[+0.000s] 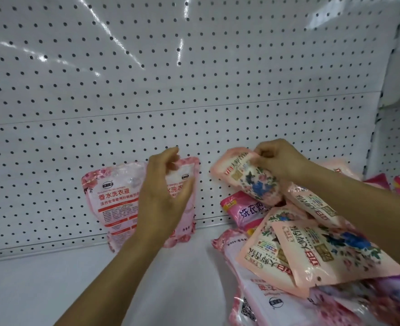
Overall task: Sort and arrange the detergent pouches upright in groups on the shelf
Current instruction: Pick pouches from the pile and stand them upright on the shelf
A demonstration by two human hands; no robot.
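1. So far we are seeing only a small start on the sorting: two pale pink floral pouches [114,196] are standing upright against the pegboard back panel [194,90], side by side on the white shelf [53,290].
2. Our left hand [163,191] is resting against the front of the second standing pouch [184,182], fingers loosely curved over it; we are judging that it is steadying the pouch, though the blur is keeping us from telling whether it is gripping.
3. Our right hand [278,161] is pinching the top edge of a peach pouch with a blue flower print [248,177], holding it tilted above the pile, well apart from the left hand.
4. Most of the work is still waiting: a loose heap [311,255] is lying on the right of the shelf, with more peach blue-flower pouches [330,250] on top, a magenta pouch [243,208] beneath, and pale pink pouches [264,297] flat at the bottom.
5. We are judging that one group is begun, and the peach and magenta groups are not yet started.
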